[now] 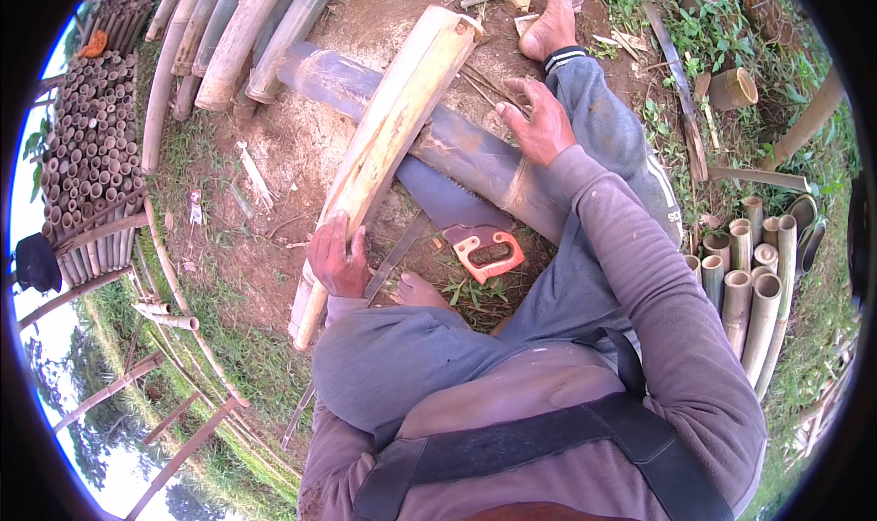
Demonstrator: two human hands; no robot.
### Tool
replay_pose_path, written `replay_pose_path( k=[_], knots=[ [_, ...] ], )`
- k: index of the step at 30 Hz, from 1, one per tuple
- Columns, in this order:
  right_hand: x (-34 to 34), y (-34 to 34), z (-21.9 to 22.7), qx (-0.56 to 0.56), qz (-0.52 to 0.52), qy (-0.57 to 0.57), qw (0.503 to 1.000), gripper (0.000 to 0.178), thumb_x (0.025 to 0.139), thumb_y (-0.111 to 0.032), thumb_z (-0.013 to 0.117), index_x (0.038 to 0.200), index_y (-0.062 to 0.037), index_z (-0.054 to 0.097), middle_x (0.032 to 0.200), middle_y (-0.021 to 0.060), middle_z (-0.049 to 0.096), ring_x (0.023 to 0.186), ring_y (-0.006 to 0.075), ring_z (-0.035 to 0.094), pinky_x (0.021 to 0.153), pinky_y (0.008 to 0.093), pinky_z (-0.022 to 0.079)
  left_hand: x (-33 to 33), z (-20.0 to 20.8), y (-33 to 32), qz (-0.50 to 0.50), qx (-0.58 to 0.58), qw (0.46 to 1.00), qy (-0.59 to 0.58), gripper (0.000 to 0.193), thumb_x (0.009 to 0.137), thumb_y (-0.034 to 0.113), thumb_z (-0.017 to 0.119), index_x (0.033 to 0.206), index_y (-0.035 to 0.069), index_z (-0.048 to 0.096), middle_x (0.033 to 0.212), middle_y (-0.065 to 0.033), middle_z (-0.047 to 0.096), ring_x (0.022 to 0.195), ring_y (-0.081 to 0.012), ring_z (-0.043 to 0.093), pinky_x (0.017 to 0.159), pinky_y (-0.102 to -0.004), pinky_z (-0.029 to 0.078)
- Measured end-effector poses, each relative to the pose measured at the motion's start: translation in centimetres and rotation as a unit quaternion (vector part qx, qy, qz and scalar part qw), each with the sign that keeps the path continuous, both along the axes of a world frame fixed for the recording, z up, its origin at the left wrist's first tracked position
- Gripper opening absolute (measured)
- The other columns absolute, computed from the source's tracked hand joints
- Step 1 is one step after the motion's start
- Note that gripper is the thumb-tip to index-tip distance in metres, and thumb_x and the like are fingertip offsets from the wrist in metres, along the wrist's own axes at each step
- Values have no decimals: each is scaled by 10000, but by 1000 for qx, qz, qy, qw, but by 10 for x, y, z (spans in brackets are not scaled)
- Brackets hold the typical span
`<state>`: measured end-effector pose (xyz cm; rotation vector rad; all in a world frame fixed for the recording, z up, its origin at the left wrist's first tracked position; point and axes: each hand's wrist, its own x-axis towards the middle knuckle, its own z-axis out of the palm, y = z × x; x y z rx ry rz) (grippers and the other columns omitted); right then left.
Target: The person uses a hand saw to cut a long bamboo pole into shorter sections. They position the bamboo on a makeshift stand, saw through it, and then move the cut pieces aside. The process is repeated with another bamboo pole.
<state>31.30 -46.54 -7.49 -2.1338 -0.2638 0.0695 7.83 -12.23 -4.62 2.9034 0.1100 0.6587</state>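
Note:
A pale bamboo pole (388, 123), stripped of its skin in places, lies slantwise across a dark bamboo pole (475, 151) on the ground. Near its lower end, my left hand (338, 254) grips the pale pole, fingers over its surface. My right hand (541, 123) is raised just above the far side of the dark pole, fingers apart and holding nothing. Between my legs lies a handsaw (489, 254) with an orange handle, its blade partly beneath the pale pole. A long thin dark strip (397, 258) rests beside my left hand; I cannot tell what it is.
Several long bamboo poles (242, 41) lie at the far left. Cut bamboo pieces (763, 306) stand upright on the right, next to sandals (808, 233). A large stack of bamboo sections (91, 137) fills the left side. My outstretched foot (554, 18) is beyond the right hand.

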Motion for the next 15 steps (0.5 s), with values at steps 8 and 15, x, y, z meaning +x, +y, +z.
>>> replay_pose_path(
  k=[8,15],
  knots=[
    [123,46,7,81,90,33,992,769,973,-573,692,1553,-86,558,1501,277,591,1404,437,565,1235,444,414,7,7,-1,-2,-1,1000,16,454,827,155,914,1249,76,768,1203,-118,782,1129,-315,727,1001,-426,539],
    [126,71,92,-83,100,104,986,790,954,-721,641,1121,36,794,1037,251,773,980,368,760,911,479,581,7,43,18,58,-45,997,24,541,959,63,749,1476,28,595,1399,-216,642,1279,-386,627,1115,-484,493]
  ],
)
